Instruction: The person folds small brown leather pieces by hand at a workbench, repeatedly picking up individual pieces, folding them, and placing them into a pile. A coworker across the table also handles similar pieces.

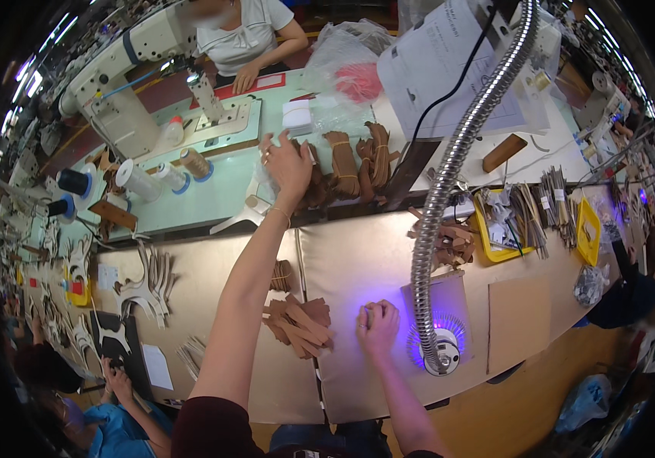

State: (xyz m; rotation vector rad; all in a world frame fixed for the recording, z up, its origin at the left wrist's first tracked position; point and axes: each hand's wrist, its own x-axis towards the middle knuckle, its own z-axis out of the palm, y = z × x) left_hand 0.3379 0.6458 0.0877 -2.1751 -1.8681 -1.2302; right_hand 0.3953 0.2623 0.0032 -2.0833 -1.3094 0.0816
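My left hand (289,166) is stretched far forward over the edge of the pale green sewing table (213,200). Its fingers are spread above a row of banded bundles of brown strips (344,164), and part of the nearest bundle is hidden under it. On the gold-coloured bench, my right hand (378,324) is curled closed under purple light; whatever its fingers hold, if anything, is hidden. Between my forearms lies a loose heap of brown strips (299,324). Just behind the heap is a small banded bundle (281,275).
A lamp on a flexible metal neck (440,347) stands right of my right hand. Beyond are a cardboard sheet (519,324) and a yellow tray (488,248). A co-worker sits behind the sewing machine (113,99); another person works at left near white cut pieces (144,290).
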